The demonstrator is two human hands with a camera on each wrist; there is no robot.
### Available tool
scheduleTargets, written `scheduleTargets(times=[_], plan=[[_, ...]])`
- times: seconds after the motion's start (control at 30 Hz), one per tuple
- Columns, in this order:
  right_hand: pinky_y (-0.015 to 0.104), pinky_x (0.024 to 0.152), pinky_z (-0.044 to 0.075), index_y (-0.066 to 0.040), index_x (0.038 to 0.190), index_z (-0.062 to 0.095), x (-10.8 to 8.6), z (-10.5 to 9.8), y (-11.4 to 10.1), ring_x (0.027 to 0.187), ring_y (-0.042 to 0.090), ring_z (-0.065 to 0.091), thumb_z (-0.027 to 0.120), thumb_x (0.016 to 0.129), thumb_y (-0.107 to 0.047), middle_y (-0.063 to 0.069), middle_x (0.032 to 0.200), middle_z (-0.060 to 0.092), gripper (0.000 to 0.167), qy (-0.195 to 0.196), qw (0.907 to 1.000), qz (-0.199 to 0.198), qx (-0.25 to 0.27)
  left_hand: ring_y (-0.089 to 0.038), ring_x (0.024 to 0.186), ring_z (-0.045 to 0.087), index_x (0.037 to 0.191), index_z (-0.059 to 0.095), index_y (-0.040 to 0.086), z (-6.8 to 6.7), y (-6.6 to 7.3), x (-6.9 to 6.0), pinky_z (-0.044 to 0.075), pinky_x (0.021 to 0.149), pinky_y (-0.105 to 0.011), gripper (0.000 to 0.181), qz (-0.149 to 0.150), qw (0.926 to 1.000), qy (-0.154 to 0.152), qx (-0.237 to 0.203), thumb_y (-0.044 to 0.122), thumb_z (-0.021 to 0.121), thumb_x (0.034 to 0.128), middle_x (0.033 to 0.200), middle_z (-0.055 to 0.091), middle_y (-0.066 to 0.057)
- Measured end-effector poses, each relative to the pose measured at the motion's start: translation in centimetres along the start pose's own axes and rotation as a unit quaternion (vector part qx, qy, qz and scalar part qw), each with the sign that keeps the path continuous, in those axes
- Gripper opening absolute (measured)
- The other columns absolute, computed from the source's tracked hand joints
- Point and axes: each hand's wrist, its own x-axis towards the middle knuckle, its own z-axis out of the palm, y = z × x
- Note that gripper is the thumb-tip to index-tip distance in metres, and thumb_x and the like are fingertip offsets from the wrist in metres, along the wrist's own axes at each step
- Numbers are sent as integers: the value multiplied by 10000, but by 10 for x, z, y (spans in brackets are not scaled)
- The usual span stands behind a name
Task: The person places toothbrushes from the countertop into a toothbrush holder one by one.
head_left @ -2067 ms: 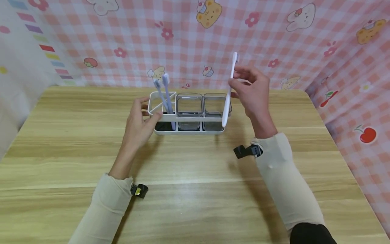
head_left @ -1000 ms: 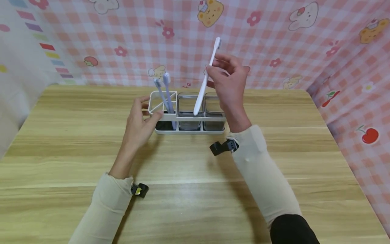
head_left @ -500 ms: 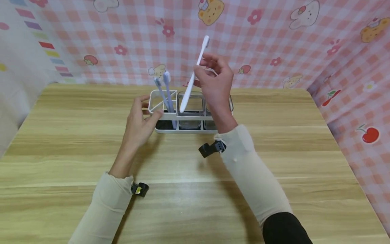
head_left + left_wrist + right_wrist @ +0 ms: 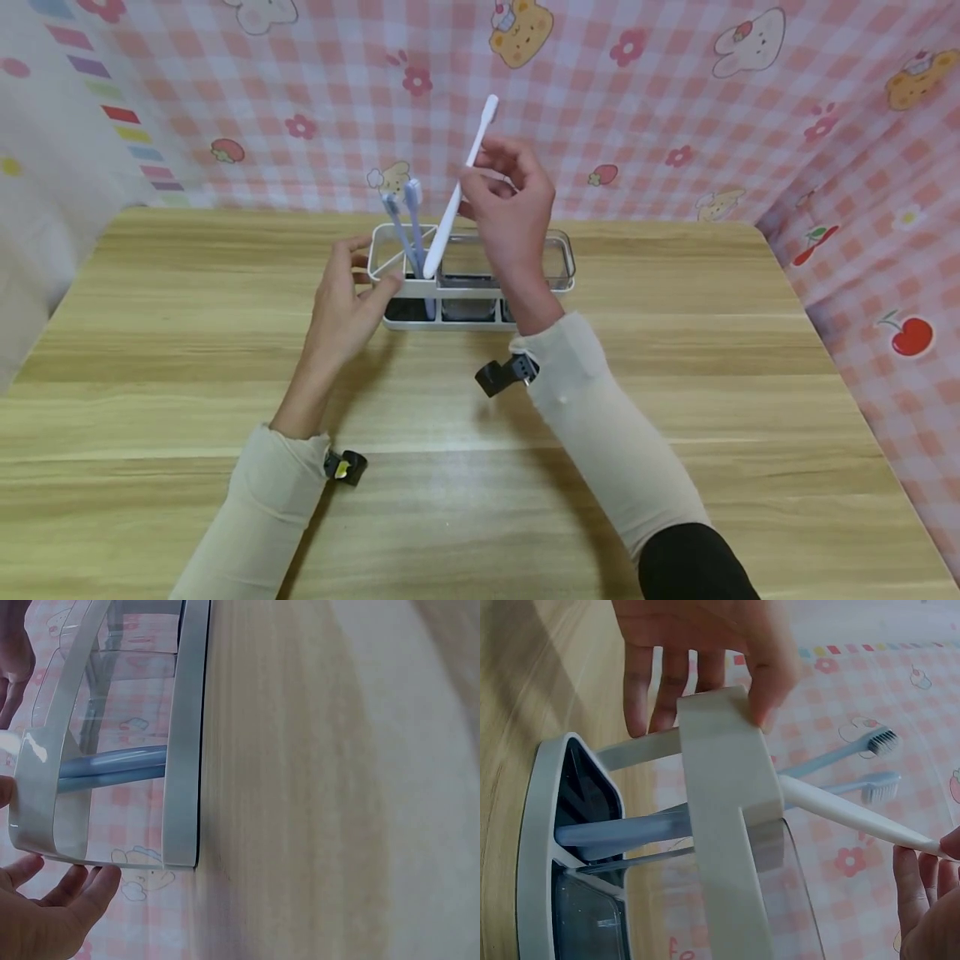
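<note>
In the head view my left hand (image 4: 341, 312) grips the left end of a white toothbrush holder (image 4: 480, 292), thumb on the front rail and fingers behind. My right hand (image 4: 517, 221) pinches a white toothbrush (image 4: 447, 221) by its neck, bristle head up and tilted right. The handle's lower end is at the divided left section's top opening, right beside the rim in the right wrist view; whether it touches is unclear. Two bluish toothbrushes (image 4: 415, 218) lean in that section, their handles (image 4: 112, 765) visible in the left wrist view.
Clear square cups (image 4: 561, 260) fill the holder's middle and right bays, partly hidden behind my right hand. The holder stands on a wooden table (image 4: 450, 483) near its back edge. A pink checked cloth (image 4: 435, 125) hangs close behind and along the right side.
My right hand has carried the white toothbrush leftward from the holder's right end, past the clear cups, to the divided left section, tilting it more. My left hand has stayed on the holder.
</note>
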Motion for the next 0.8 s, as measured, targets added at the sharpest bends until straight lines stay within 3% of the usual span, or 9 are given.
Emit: scheduleTargets(times=[0.13, 0.37, 0.47, 0.63, 0.8], plan=[[374, 716, 626, 9, 1162, 640, -4, 3, 4, 864, 221, 678, 667, 899, 75, 75, 993, 614, 273, -51, 9999, -129, -91, -302, 1115, 520, 1455, 428, 34, 1, -1, 0, 472, 965, -458, 600, 18, 10000, 11, -69, 242, 662, 943, 1273, 544, -195], [409, 720, 620, 20, 1202, 641, -14, 7, 16, 894, 230, 676, 660, 900, 58, 113, 1053, 649, 305, -342, 9941, -624, -823, -293, 1117, 521, 1446, 429, 26, 2, -3, 1, 493, 968, -447, 583, 42, 9999, 6, -138, 222, 661, 948, 1268, 536, -194], [371, 729, 612, 26, 1199, 639, -17, 9, 19, 902, 242, 667, 676, 897, 51, 136, 1067, 656, 305, -425, 9913, -794, -965, -292, 1122, 526, 1452, 423, 31, 2, -4, 1, 508, 973, -434, 585, 27, 9999, 6, -148, 232, 657, 955, 1270, 531, -194], [317, 739, 600, 13, 1181, 646, -22, 12, 22, 905, 234, 659, 707, 898, 27, 130, 1068, 662, 290, -475, 9896, -750, -1136, -300, 1119, 531, 1454, 421, 36, 1, -3, 2, 515, 969, -432, 586, 19, 9999, 7, -118, 238, 656, 956, 1275, 528, -196], [372, 825, 588, 41, 1178, 644, -27, 13, 27, 900, 254, 662, 692, 889, 67, 158, 1057, 661, 294, -482, 9885, -864, -1139, -298, 1122, 532, 1455, 421, 37, 0, -3, 2, 515, 975, -432, 587, -11, 9999, 3, -119, 242, 654, 957, 1282, 527, -196]])
